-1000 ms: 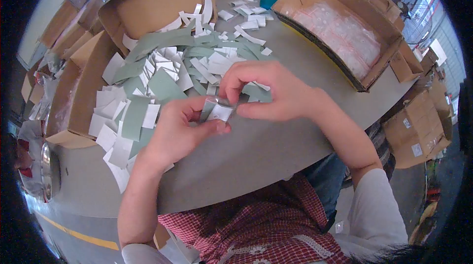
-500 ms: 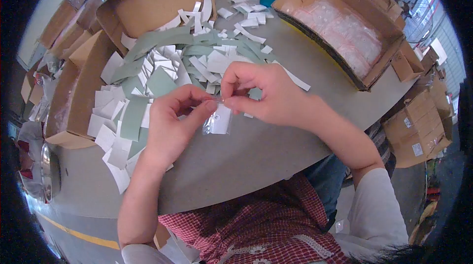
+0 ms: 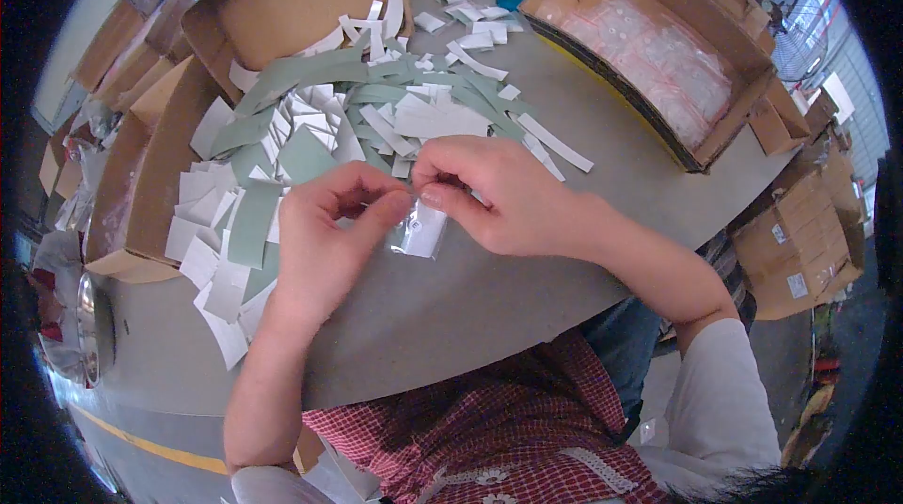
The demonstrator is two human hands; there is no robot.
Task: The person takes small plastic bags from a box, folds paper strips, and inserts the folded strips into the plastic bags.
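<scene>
Left hand (image 3: 324,222) and right hand (image 3: 499,198) clamped on clear rectangular plastic bag (image 3: 402,244); pinch evenly, white rectangular paper (image 3: 426,235) flat below grip.

Upper edge of clear bag (image 3: 417,239) mostly hidden by both hands (image 3: 324,233) (image 3: 508,196)

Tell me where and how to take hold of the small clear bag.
Probably pinch the clear bag by its bottom edge, coming from the wearer's body side: it looks flat and that edge sticks out uncovered, while the left hand and right hand pinch near its top.
</scene>
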